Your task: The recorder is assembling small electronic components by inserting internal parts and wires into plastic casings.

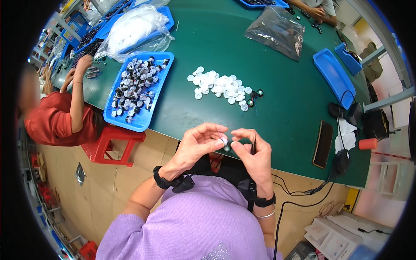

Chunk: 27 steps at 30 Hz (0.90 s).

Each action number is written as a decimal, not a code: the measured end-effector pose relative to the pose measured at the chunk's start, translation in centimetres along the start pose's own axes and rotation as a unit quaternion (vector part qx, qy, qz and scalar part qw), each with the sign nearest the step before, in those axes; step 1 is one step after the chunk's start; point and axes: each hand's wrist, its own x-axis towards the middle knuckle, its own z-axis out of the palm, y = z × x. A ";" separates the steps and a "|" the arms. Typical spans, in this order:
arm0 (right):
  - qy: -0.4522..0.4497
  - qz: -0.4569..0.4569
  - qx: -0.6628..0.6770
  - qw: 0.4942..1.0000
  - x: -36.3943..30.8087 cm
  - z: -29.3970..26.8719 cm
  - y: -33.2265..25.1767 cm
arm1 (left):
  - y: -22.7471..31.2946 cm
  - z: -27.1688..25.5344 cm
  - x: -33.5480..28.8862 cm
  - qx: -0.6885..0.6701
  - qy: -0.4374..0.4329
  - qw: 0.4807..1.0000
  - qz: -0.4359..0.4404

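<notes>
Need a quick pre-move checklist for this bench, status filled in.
1. Small part in the left hand: ok, held at the fingertips.
2. Right hand contact with it: cannot tell; fingertips are very close.
3. White discs within view: ok, loose pile beyond the hands on the green table.
4. Dark wired pieces separated from the discs: not ok, they sit against the pile's right end.
5. Filled blue tray clear of the table edge: not ok, near end reaches it.

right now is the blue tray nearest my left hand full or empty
Mostly full: small round parts cover most of the blue tray, with bare blue at its edges.
</notes>
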 end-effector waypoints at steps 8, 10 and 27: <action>-0.179 0.066 0.007 0.982 0.9 -1.0 0.7 | -0.7 -1.2 -0.1 0.005 -0.107 0.990 -0.088; -0.151 0.084 0.001 0.985 0.4 -0.9 1.3 | -1.3 -1.5 0.0 0.018 -0.121 0.987 -0.099; 0.158 0.025 0.019 0.987 -2.0 3.1 -0.6 | -3.6 -0.2 0.6 -0.064 -0.048 0.996 -0.043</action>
